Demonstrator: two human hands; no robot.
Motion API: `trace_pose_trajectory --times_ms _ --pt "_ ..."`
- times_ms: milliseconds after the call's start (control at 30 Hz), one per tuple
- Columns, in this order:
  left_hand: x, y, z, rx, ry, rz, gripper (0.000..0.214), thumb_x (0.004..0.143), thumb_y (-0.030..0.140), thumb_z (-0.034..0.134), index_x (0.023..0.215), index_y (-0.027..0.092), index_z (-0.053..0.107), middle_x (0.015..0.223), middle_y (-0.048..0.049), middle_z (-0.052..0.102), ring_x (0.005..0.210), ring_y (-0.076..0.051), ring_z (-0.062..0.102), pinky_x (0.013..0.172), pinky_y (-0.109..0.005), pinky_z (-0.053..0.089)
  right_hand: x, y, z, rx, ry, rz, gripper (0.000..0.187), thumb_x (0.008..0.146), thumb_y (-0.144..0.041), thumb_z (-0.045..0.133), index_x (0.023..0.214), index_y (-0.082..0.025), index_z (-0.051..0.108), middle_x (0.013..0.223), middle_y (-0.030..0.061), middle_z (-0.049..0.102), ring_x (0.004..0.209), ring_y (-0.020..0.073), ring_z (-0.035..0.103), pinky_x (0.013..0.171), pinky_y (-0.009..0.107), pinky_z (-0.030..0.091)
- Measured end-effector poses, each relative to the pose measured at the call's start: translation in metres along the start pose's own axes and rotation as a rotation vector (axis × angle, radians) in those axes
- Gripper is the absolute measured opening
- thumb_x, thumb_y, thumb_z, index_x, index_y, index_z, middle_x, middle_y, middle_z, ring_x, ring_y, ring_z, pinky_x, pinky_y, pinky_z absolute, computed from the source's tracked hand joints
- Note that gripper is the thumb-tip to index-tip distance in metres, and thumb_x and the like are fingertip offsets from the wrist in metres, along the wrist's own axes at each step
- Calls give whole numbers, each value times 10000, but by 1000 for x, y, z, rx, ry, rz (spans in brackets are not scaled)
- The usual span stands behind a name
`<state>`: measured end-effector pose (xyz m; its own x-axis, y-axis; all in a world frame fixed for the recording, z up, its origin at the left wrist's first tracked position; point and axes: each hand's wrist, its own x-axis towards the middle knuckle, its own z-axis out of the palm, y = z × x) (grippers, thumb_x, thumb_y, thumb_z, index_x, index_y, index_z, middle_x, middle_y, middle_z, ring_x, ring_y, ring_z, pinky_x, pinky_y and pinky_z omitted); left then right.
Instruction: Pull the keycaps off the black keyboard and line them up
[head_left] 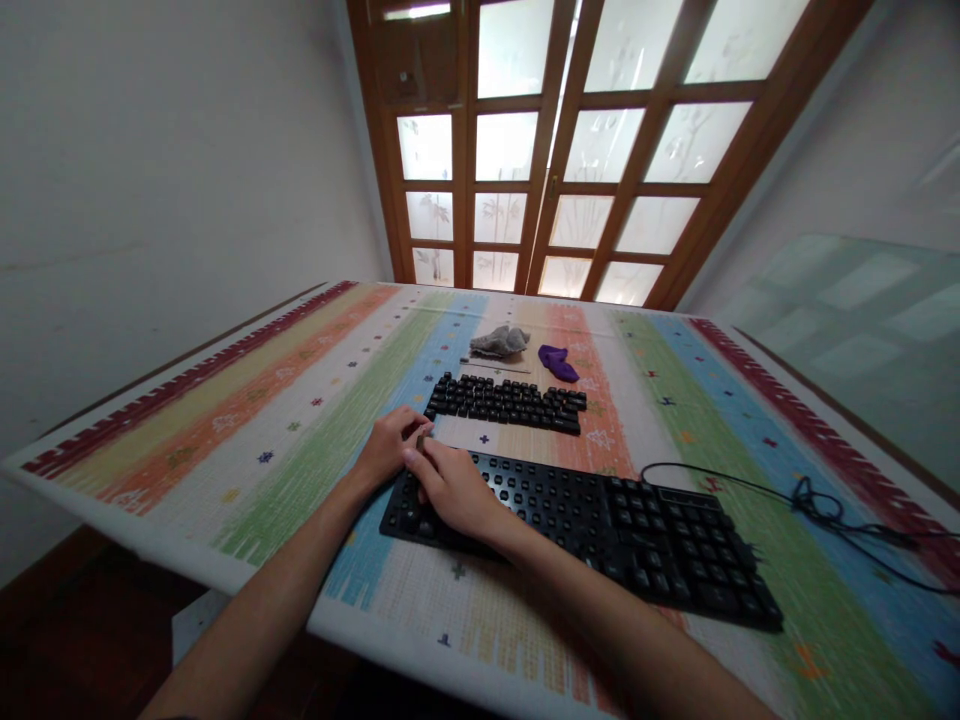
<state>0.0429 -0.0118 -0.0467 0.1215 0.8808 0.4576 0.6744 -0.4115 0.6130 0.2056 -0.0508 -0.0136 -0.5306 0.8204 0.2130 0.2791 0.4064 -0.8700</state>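
A black keyboard (555, 500) lies at a slant before me. Its left and middle part shows bare key posts, while keycaps still sit on the number-pad end. My left hand (391, 442) is at its upper left corner, fingers curled in a pinch. Over the keyboard's left end, my right hand (459, 488) is closed with thumb and fingers together, its fingertips meeting the left hand's. A small dark piece shows between the fingertips, too small to name. Just beyond the keyboard, loose black keycaps (510, 402) lie grouped in keyboard-like rows.
Behind the keycaps lie a crumpled grey cloth (500, 341), a purple cloth (559, 363) and a thin rod (495, 367). A black cable (817, 505) coils on the right. The table carries a striped tablecloth (300, 450). Glass-paned wooden doors (544, 190) stand beyond it.
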Motion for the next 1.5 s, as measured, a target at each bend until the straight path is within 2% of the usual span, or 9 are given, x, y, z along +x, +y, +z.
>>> trace_pose_trajectory --times_ms 167,267,367,500,667,833,967,1200,1500 --pt "0 3 -2 3 -8 -12 183 854 281 579 762 170 692 736 -24 651 682 -156 585 681 -276 453 2 10 -5 116 -44 52 288 1015 -305 470 760 -187 534 528 -58 550 477 96 517 575 218 400" --pt "1 7 -5 0 -13 -31 208 855 315 574 774 169 700 745 -28 662 690 -160 590 677 -277 451 2 7 -12 193 -80 51 268 1008 -339 479 794 -186 531 539 -57 573 432 83 499 528 205 404" --pt "1 13 -9 -58 3 -81 268 868 370 563 762 165 698 741 -30 674 688 -165 592 666 -278 448 4 1 -24 249 -56 27 239 1005 -354 473 852 -184 545 575 -49 588 437 81 505 495 196 403" --pt "2 14 -11 -296 -21 -173 395 879 502 567 760 153 709 702 -36 678 650 -166 600 647 -280 465 7 -5 -44 279 -2 -25 269 996 -392 475 853 -182 563 629 -37 581 480 83 520 491 197 409" --pt "-1 8 -11 -705 -162 -194 560 824 661 613 962 130 726 842 -99 735 705 -190 670 663 -293 520 10 -6 -60 283 41 -83 279 990 -425 489 877 -187 582 682 -32 595 514 82 533 526 207 430" --pt "-4 11 -12 -867 -232 -240 442 734 471 809 1014 149 691 911 -87 746 734 -190 705 661 -278 545 11 -5 -62 336 52 -82 285 969 -458 517 905 -189 584 699 -29 593 517 84 539 513 205 444" --pt "-4 14 -12 -942 -176 -308 386 699 344 851 989 159 676 884 -63 750 743 -183 712 692 -283 562 12 -3 -62 324 73 -84 281 973 -448 509 919 -184 593 717 -24 595 513 79 544 506 202 445" --pt "-3 17 -10 -1000 -105 -335 400 616 276 893 900 148 642 859 -43 727 777 -192 720 725 -300 572 14 -2 -63 280 151 -69 300 973 -448 494 896 -176 594 707 -7 611 519 93 565 497 208 454" --pt "-1 23 -11 -888 -97 -413 382 589 298 903 845 148 661 891 -57 749 808 -205 728 790 -329 568 14 -3 -67 241 215 -57 274 968 -419 504 878 -174 588 678 -3 628 520 107 574 511 214 460"
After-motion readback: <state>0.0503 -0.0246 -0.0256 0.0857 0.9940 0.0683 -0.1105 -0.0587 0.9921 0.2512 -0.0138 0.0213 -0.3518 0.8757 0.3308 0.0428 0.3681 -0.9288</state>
